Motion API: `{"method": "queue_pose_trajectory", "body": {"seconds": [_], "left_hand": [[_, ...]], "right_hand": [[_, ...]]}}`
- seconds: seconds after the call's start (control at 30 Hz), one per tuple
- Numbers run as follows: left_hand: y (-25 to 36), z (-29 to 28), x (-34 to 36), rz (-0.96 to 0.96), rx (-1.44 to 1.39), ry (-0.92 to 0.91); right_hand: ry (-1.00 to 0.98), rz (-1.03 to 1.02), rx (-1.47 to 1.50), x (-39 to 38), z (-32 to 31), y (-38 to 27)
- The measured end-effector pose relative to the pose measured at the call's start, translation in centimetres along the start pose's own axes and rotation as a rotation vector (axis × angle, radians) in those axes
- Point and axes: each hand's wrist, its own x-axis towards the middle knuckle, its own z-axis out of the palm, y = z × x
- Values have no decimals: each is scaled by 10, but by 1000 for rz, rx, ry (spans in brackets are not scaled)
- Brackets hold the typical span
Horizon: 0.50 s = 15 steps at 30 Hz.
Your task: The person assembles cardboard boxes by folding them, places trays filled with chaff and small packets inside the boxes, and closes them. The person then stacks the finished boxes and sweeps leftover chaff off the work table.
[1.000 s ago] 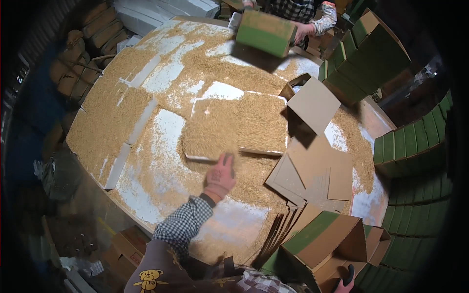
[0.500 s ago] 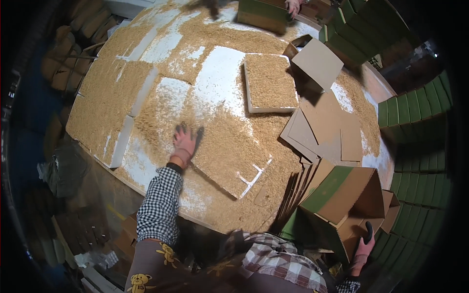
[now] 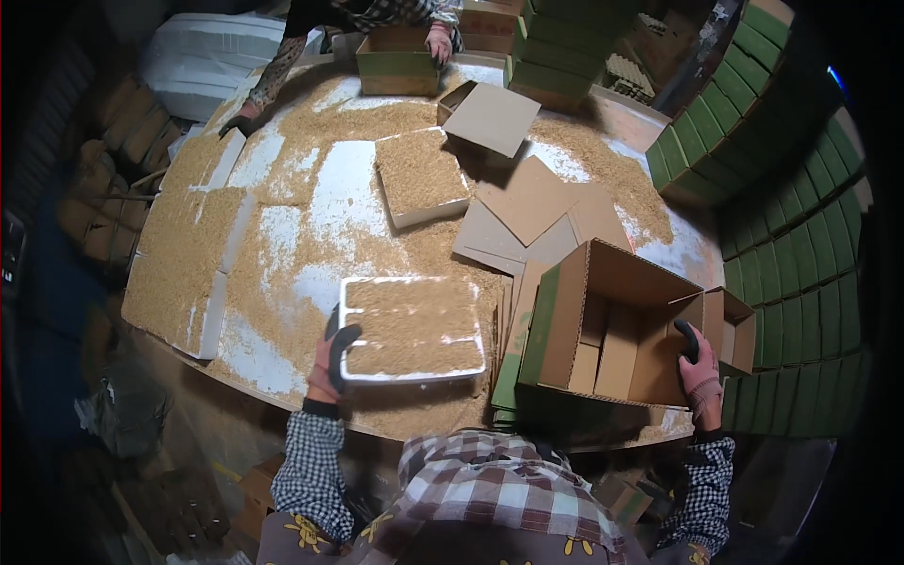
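Observation:
My left hand [image 3: 331,360] is closed on the left edge of a white foam tray [image 3: 414,379], thumb over the rim. Tan, sawdust-like bits fill the tray's sections; the white dividers show only in part. Just right of it sits an open cardboard box [image 3: 629,264] with a green band, tilted, its inside bare. My right hand [image 3: 699,370] grips the right wall of this box, thumb inside and the fingers mostly hidden behind the wall. Whether the tray touches the table beneath it, I cannot tell.
Another filled foam tray [image 3: 421,177] lies farther back, beside loose cardboard sheets [image 3: 529,209] and a small open carton [image 3: 492,119]. More covered trays [image 3: 179,252] line the left. A co-worker's hand [image 3: 440,43] rests on a far box. Green boxes [image 3: 796,325] are stacked at right.
My left hand has gone from sweeping over the loose bits to gripping the tray's edge. The tray is turned straighter and its rim shows. The box has tipped more open toward me.

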Motion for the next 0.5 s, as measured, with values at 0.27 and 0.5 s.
{"method": "queue_pose_trajectory", "body": {"seconds": [0.27, 0.5], "left_hand": [[104, 55, -85, 638, 644, -191], [67, 265, -42, 976, 705, -689]], "right_hand": [[-50, -150, 109, -6, 14, -33], [-259, 4, 801, 8, 59, 73]]}}
